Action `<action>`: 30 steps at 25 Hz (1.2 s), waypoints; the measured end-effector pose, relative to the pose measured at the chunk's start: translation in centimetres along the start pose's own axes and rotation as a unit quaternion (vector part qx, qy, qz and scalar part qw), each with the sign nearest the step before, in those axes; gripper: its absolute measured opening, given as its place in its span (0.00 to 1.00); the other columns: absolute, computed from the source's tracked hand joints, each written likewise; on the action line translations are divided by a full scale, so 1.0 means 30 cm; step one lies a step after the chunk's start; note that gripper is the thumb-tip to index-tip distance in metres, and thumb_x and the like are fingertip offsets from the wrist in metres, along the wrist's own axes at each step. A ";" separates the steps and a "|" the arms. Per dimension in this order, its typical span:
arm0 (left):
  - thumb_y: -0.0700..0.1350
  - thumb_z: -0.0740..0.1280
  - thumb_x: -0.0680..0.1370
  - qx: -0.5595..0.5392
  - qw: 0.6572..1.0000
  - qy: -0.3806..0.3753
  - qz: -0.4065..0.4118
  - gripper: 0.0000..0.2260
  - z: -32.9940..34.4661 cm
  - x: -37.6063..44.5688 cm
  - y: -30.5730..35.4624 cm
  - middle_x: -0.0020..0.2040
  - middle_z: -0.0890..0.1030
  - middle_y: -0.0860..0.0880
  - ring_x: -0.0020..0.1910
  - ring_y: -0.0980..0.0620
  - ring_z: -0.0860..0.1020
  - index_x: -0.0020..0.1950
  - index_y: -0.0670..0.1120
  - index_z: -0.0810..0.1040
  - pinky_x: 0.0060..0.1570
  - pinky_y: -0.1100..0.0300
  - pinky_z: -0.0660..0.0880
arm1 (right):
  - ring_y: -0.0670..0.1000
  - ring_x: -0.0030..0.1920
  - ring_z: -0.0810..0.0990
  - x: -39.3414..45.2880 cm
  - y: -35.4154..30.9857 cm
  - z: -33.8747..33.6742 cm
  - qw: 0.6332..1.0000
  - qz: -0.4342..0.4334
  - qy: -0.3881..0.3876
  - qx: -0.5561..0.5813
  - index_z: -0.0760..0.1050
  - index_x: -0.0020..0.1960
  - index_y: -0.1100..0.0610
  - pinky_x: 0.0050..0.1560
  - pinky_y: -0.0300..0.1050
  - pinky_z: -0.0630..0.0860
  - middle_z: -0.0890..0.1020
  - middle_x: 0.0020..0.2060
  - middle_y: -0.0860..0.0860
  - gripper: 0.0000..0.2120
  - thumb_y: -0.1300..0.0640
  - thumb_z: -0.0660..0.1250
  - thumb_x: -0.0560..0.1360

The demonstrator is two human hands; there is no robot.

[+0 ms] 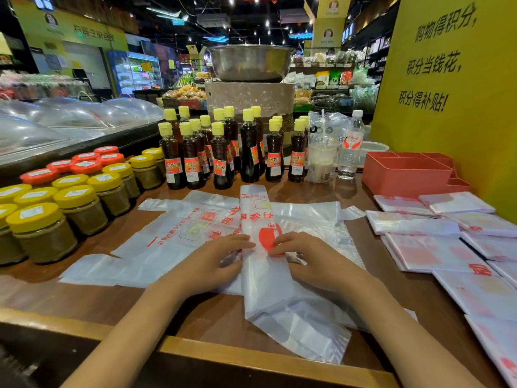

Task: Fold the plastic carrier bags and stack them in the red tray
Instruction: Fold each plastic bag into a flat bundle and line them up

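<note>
1. The carrier bag [268,264], already narrowed to a long strip, lay across the wooden counter [386,278] in front of me, on top of more loose bags [173,233].
2. My left hand [212,261] and right hand [305,259] both rested on its middle with fingers gently curved, pressing down rather than gripping, as far as I could tell.
3. The film looked slick; I judged the strip could spring open once I lifted either palm.
4. The bag underneath might have dragged along and spoiled the crease.
5. The near end overhung the counter edge and could have slid off.
6. The red tray [405,175] stood well apart, behind the folded bags [430,247], so a carried fold risked loosening.
</note>
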State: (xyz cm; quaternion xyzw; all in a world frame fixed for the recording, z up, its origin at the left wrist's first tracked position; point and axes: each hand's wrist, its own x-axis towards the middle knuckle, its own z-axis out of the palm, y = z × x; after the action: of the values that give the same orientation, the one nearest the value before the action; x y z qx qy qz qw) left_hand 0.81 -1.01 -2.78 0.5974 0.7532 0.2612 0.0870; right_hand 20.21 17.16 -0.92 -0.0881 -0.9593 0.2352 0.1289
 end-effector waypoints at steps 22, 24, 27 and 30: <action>0.54 0.72 0.76 -0.018 0.988 0.140 -0.065 0.10 0.032 0.021 0.080 0.42 0.78 0.55 0.42 0.57 0.76 0.46 0.52 0.74 0.43 0.60 0.75 | 0.45 0.38 0.79 0.004 -0.051 0.067 0.974 0.172 0.143 0.040 0.74 0.52 0.44 0.41 0.45 0.77 0.81 0.35 0.45 0.10 0.46 0.72 0.74; 0.55 0.70 0.77 0.018 0.991 0.123 -0.052 0.08 0.037 0.024 0.079 0.46 0.77 0.57 0.45 0.58 0.75 0.50 0.53 0.76 0.46 0.60 0.74 | 0.46 0.40 0.77 0.002 -0.054 0.065 0.977 0.171 0.131 0.005 0.76 0.50 0.45 0.40 0.40 0.72 0.78 0.39 0.44 0.08 0.46 0.72 0.74; 0.59 0.66 0.79 0.033 0.995 0.080 -0.043 0.12 0.038 0.012 0.068 0.53 0.77 0.57 0.51 0.60 0.74 0.60 0.58 0.76 0.54 0.60 0.74 | 0.45 0.47 0.75 -0.002 -0.051 0.061 0.986 0.131 0.105 -0.019 0.82 0.51 0.45 0.49 0.37 0.73 0.75 0.46 0.42 0.04 0.48 0.70 0.76; 0.58 0.65 0.80 0.038 0.998 0.052 -0.016 0.15 0.038 0.015 0.071 0.63 0.73 0.62 0.60 0.62 0.70 0.66 0.57 0.74 0.62 0.64 0.69 | 0.43 0.54 0.73 0.004 -0.049 0.067 0.992 0.088 0.085 -0.004 0.81 0.57 0.44 0.59 0.41 0.73 0.76 0.53 0.41 0.09 0.54 0.67 0.79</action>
State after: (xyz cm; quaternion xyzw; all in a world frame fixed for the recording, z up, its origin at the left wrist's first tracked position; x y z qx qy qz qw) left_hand 3.02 0.08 -2.62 0.5741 0.7752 0.2619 0.0294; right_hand 19.37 15.05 -1.92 -0.1925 -0.9342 0.2337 0.1886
